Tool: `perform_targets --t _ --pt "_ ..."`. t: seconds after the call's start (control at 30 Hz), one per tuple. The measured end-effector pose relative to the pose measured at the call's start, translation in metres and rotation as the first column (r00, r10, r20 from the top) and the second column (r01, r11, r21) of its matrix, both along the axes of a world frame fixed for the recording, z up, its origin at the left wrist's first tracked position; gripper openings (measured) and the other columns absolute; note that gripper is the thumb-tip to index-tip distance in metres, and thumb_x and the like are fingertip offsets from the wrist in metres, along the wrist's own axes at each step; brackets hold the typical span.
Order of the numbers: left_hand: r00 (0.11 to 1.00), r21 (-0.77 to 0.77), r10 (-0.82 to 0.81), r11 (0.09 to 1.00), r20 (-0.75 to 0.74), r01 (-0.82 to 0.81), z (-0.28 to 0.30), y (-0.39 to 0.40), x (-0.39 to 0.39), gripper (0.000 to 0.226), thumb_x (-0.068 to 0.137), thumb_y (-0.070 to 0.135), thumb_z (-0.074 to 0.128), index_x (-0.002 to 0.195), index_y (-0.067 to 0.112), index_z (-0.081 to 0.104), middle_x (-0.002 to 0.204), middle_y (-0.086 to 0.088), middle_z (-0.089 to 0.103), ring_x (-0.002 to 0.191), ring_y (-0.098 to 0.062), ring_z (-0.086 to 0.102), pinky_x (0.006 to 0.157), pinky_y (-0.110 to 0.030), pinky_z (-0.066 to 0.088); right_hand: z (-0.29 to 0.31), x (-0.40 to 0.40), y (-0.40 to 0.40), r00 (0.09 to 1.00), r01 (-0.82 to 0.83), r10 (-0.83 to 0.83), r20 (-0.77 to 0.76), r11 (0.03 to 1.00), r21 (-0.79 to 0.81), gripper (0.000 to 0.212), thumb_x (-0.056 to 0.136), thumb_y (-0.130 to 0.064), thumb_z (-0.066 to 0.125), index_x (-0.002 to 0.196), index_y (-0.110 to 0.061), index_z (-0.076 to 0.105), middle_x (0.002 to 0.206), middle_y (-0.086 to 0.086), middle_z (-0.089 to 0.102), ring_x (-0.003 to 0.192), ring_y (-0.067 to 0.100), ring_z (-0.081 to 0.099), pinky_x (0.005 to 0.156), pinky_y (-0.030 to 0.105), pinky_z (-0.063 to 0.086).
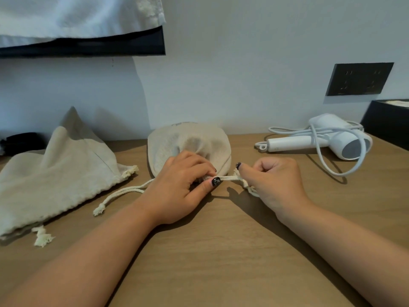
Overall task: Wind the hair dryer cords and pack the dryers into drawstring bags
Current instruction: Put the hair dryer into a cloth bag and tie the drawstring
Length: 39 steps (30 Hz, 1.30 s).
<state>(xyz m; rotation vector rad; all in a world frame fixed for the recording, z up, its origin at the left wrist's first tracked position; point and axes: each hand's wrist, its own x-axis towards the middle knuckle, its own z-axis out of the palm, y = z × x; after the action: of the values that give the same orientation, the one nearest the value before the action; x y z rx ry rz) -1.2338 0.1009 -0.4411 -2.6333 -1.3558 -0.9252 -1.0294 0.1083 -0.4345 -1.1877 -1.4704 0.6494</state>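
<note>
1. Your left hand (186, 185) grips the gathered mouth of the centre drawstring bag (188, 142) on the wooden table (221, 251); its contents are hidden.
2. Your right hand (276, 180) pinches that bag's drawstring (228, 178), stretched taut between both hands.
3. A second bag (55, 173) lies at left, contents not visible.
4. One white hair dryer (321, 138) lies unpacked at right, its cord (345, 165) looped loosely over it.

Two bare forearms come into view, one from about 7 o'clock and one from about 5 o'clock, with no sleeves, watch or bracelets on either wrist. The left hand (179, 187) and the right hand (274, 180) both have nails painted glossy black with a faint glitter. No rings show on any visible finger.
</note>
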Motion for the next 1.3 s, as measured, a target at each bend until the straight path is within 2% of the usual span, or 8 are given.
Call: perform_targets --t 0.17,0.33,0.5,0.6,0.8,1.03,1.2,1.3 --pt "1.000 -0.019 0.011 1.000 0.021 -0.010 -0.002 -0.001 -0.007 0.034 0.093 0.045 0.041 0.103 0.026 0.068 0.110 0.015 0.060 0.111 -0.008 0.047 0.095 -0.045 0.041 0.000 -0.002 -0.001 0.999 -0.003 0.002 0.052 1.000 0.001 0.032 0.079 -0.015 0.072 0.057 0.006 0.062 0.060 0.025 0.061 0.052 0.015 0.047 0.055 0.025 0.044" --pt "0.999 -0.027 0.048 0.999 0.019 -0.047 -0.004 -0.004 -0.003 0.035 0.092 0.045 0.042 0.104 0.024 0.067 0.116 0.010 0.055 0.113 -0.011 0.043 0.096 -0.046 0.041 -0.002 0.001 -0.003 0.994 0.025 -0.028 0.110 0.999 0.029 0.033 0.080 -0.015 0.071 0.055 0.005 0.061 0.052 0.018 0.058 0.046 0.008 0.043 0.051 0.018 0.039" --pt "0.976 -0.027 0.179 0.984 0.122 -0.177 -0.007 -0.023 0.001 0.017 0.087 0.039 0.058 0.100 0.029 0.059 0.138 0.007 0.025 0.128 -0.016 0.025 0.108 -0.045 0.031 -0.008 0.006 -0.015 0.871 -0.060 -0.070 0.486 0.967 0.248 0.042 0.088 -0.029 0.062 0.051 -0.011 0.060 0.046 0.000 0.053 0.048 0.013 0.048 0.052 0.031 0.043" --pt "0.952 -0.049 0.242 0.970 0.187 -0.237 -0.009 -0.031 0.002 0.039 0.081 0.041 0.064 0.107 0.027 0.038 0.138 0.002 0.020 0.135 -0.020 0.024 0.113 -0.042 0.029 -0.006 0.006 -0.018 0.817 -0.060 -0.119 0.565 0.955 0.289 0.041 0.091 -0.033 0.055 0.053 -0.017 0.055 0.053 -0.005 0.050 0.055 0.015 0.048 0.052 0.034 0.041" --pt "0.852 -0.268 0.435 0.892 0.292 -0.364 -0.007 -0.044 -0.005 0.046 0.090 0.052 0.054 0.113 0.022 0.028 0.109 0.000 0.043 0.102 -0.021 0.052 0.093 -0.048 0.047 -0.007 0.008 -0.030 0.848 -0.054 -0.059 0.526 0.979 0.197 0.045 0.095 -0.032 0.055 0.055 -0.011 0.051 0.059 -0.005 0.044 0.058 0.010 0.040 0.052 0.027 0.027" --pt "0.816 -0.303 0.564 0.805 0.129 -0.509 0.002 -0.069 0.004 0.026 0.096 0.046 0.048 0.098 0.020 0.052 0.084 0.006 0.056 0.086 -0.021 0.056 0.086 -0.043 0.044 0.002 0.001 -0.066 0.956 -0.045 0.032 0.293 0.998 0.036 0.046 0.098 -0.036 0.048 0.065 -0.011 0.065 0.064 -0.002 0.065 0.060 0.012 0.057 0.059 0.028 0.042" --pt "0.790 -0.308 0.550 0.827 0.271 -0.470 0.009 -0.094 0.017 0.029 0.100 0.026 0.045 0.086 0.017 0.068 0.073 0.009 0.059 0.071 -0.009 0.055 0.059 -0.025 0.032 0.002 0.002 -0.096 0.987 -0.052 0.052 0.154 0.999 -0.002 0.039 0.099 -0.032 0.048 0.072 -0.009 0.066 0.066 0.000 0.066 0.064 0.019 0.063 0.063 0.037 0.052" --pt "0.634 -0.458 0.561 0.821 0.533 -0.341 0.013 -0.111 0.027 0.027 0.099 0.022 0.048 0.086 0.017 0.071 0.064 0.007 0.051 0.053 -0.006 0.041 0.051 -0.023 0.029 0.002 0.000 -0.112 0.991 -0.032 0.034 0.128 0.999 -0.018 0.040 0.098 -0.033 0.047 0.070 -0.012 0.066 0.056 -0.007 0.059 0.054 0.012 0.056 0.057 0.033 0.047"
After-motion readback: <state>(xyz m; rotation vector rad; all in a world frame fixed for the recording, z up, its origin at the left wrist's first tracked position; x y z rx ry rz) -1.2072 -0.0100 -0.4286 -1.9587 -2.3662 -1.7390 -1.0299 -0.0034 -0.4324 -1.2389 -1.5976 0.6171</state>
